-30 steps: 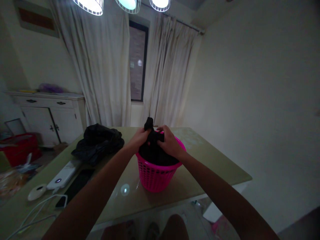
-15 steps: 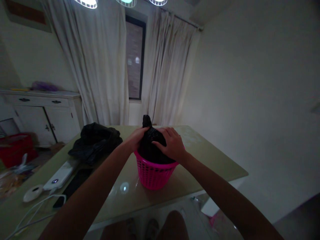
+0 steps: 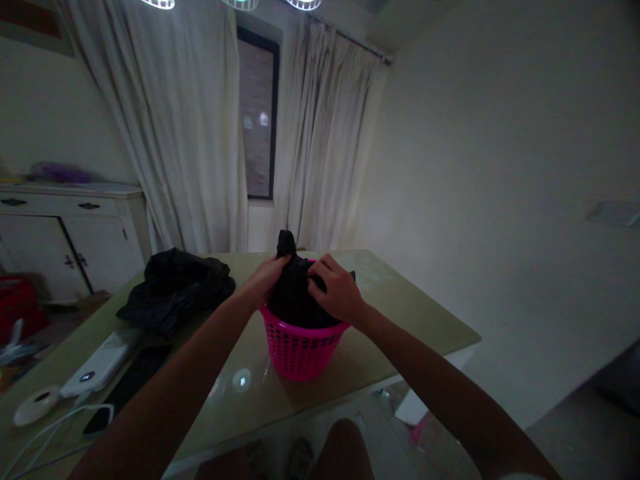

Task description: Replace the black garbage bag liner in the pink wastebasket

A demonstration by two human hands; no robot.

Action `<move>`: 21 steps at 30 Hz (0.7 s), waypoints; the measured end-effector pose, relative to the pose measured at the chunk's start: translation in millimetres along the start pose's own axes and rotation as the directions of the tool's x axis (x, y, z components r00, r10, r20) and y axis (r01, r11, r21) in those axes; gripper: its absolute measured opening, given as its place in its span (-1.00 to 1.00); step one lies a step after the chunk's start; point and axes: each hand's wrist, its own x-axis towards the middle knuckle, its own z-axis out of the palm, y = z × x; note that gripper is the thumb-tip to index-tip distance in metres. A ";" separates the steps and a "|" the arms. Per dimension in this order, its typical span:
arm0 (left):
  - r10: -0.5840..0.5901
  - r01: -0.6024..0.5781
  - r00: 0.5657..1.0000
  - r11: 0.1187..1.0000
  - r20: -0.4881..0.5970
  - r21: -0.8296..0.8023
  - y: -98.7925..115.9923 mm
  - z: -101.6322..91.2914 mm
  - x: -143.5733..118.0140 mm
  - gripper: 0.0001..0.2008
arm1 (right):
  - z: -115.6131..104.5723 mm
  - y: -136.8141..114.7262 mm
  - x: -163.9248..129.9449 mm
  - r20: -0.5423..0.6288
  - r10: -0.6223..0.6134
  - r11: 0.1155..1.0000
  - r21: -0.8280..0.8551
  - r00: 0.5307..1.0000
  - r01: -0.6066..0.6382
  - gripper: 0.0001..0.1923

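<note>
Since that black bag [image 3: 295, 297] is thin crinkly plastic, it's going to behave like any bin liner: soft, floppy, almost no stiffness of its own, and a bit slick under the fingers. It sits stuffed into the pink basket [image 3: 300, 347], bulging above the rim, with a gathered tail poking up at the top. I'd guess it's light, though how much is packed inside is hidden, so don't hold me to that.

The left hand [image 3: 267, 280] is closed on the bag's left shoulder just under that tail, fingers curled into the plastic. The right hand [image 3: 336, 292] is clamped over the right side of the bulge, fingers pressing into the film. The room is dim, so I can't quite tell whether the right hand pinches a fold or just presses flat.

Best place to grab is the bunched neck, where the plastic is layered and won't tear or slide; the smooth bulging sides would stretch and slip.

The basket is rigid moulded plastic, round, tapering to the base, with a lattice of little holes. It stands near the front edge of the table [image 3: 400, 313], which has a glossy, glass-like top that reflects the lamps. Towards the left edge lie another crumpled black bag [image 3: 175, 290], a white power bank [image 3: 97, 370] and a dark phone [image 3: 125, 393].
</note>
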 end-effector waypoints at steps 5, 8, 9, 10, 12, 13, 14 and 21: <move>0.222 -0.143 0.967 0.879 -0.126 0.454 7.5 -45.7 17.3 -0.74 | -31.6 26.1 -23.4 0.237 -0.140 0.956 0.286 0.961 0.069 -0.97; 0.292 -0.155 0.943 0.808 -0.158 0.569 15.3 -70.1 23.9 -0.85 | -50.3 36.1 -36.2 0.332 -0.115 0.932 0.363 0.936 -0.014 -0.91; 0.303 -0.158 0.941 0.788 -0.153 0.594 16.7 -74.6 24.6 -0.86 | -54.5 37.4 -37.3 0.347 -0.114 0.925 0.378 0.931 -0.027 -0.88; 0.304 -0.159 0.942 0.778 -0.143 0.608 17.3 -77.2 23.8 -0.85 | -57.4 37.8 -36.3 0.347 -0.115 0.921 0.388 0.931 -0.031 -0.85; 0.333 -0.189 0.937 0.743 -0.110 0.642 16.4 -77.2 15.1 -0.73 | -58.7 37.4 -28.8 0.289 -0.088 0.915 0.401 0.953 -0.037 -0.78; 0.387 -0.221 0.916 0.701 -0.101 0.677 15.1 -75.1 6.3 -0.60 | -56.9 36.9 -22.8 0.246 -0.060 0.915 0.400 0.967 -0.046 -0.73; 0.470 -0.265 0.878 0.640 -0.094 0.721 13.2 -71.5 -5.8 -0.45 | -53.2 36.4 -15.8 0.213 -0.028 0.919 0.390 0.977 -0.059 -0.64; 0.665 -0.702 0.587 0.133 0.462 0.699 -25.2 -24.5 -114.4 -0.79 | 8.6 22.1 32.6 0.541 -0.119 0.942 0.326 0.833 -0.076 -0.47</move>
